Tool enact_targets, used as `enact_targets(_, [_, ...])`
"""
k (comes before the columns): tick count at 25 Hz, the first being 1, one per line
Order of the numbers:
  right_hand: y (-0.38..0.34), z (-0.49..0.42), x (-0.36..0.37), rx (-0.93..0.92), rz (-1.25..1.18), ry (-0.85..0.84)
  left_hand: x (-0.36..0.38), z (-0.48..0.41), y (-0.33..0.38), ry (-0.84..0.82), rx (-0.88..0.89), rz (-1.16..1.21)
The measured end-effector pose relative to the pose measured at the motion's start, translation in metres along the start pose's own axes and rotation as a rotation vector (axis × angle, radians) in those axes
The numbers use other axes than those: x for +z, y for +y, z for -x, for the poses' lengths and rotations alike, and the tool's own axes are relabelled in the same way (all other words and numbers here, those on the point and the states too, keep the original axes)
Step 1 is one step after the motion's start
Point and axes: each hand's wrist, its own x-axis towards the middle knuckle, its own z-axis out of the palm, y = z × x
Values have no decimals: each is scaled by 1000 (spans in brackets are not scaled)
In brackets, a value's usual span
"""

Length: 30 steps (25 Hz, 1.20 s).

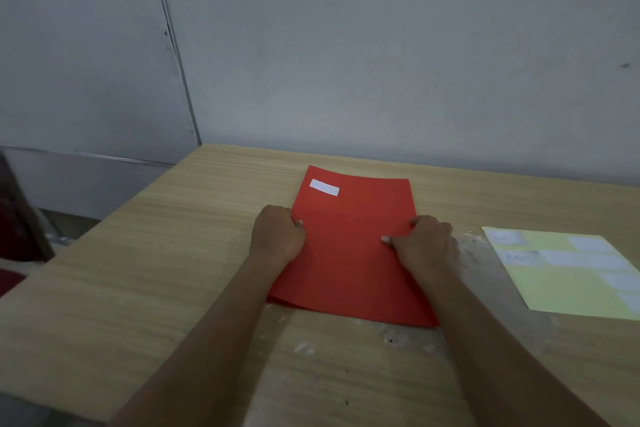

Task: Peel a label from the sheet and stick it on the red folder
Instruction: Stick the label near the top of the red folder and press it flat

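The red folder [349, 246] lies flat on the wooden table [173, 253], a little right of centre. A white label [324, 187] is stuck near its far left corner. My left hand [277, 234] grips the folder's left edge, thumb on top. My right hand [424, 243] grips its right edge, thumb pressed on the red surface. The pale yellow label sheet [561, 274] lies flat to the right, apart from both hands, with several white labels on it.
A grey wall [381, 45] stands just behind the table's far edge. The table's left edge runs diagonally; beyond it is a dark reddish object [17, 218] on the floor side. White scuffed patches [408, 336] mark the tabletop near the folder.
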Motion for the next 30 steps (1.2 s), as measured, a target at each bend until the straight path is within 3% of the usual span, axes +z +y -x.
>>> enact_targets(17, [-114, -24, 89, -227, -81, -91, -23, -111, -95, 71, -77, -165])
enact_targets(30, [-118, -27, 107, -327, -59, -57, -22, -126, -115, 112, -91, -160])
